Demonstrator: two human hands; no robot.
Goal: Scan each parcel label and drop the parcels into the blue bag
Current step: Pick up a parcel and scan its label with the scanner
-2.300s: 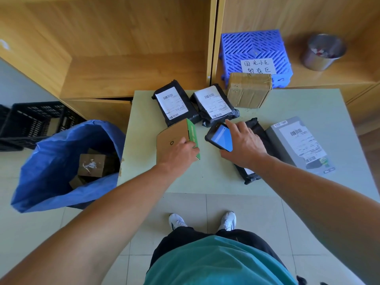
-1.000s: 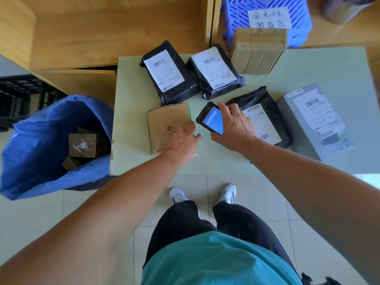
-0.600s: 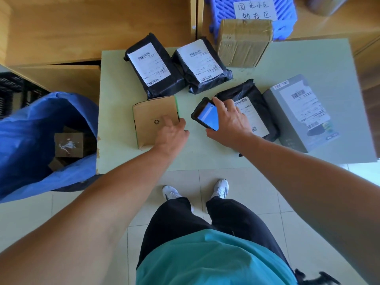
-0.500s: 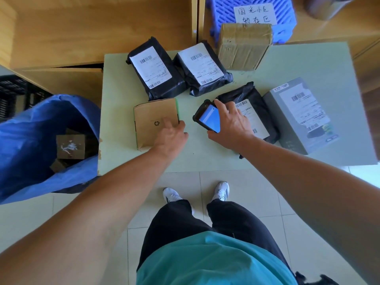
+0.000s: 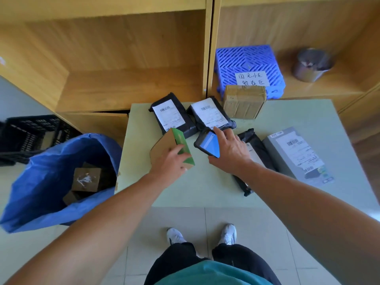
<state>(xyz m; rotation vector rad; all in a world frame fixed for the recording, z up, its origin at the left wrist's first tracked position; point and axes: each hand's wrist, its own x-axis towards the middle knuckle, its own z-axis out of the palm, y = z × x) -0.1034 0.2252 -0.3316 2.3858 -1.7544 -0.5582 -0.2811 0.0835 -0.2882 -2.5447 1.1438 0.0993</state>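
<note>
Two boxes lie in the blue bag (image 5: 41, 161) already, while the left hand (image 5: 170, 163) grips a tilted cardboard parcel (image 5: 164, 145), the right hand (image 5: 228, 153) clasps the scanner (image 5: 208, 144), and five parcels wait on the worktop (image 5: 205, 186).

A blue slatted crate (image 5: 248, 64) (paper note taped on) and metal cup (image 5: 312, 65) occupy the shelf.

black parcel (image 5: 256, 149) label mostly under right hand (image 5: 230, 153), label print illegible
</note>
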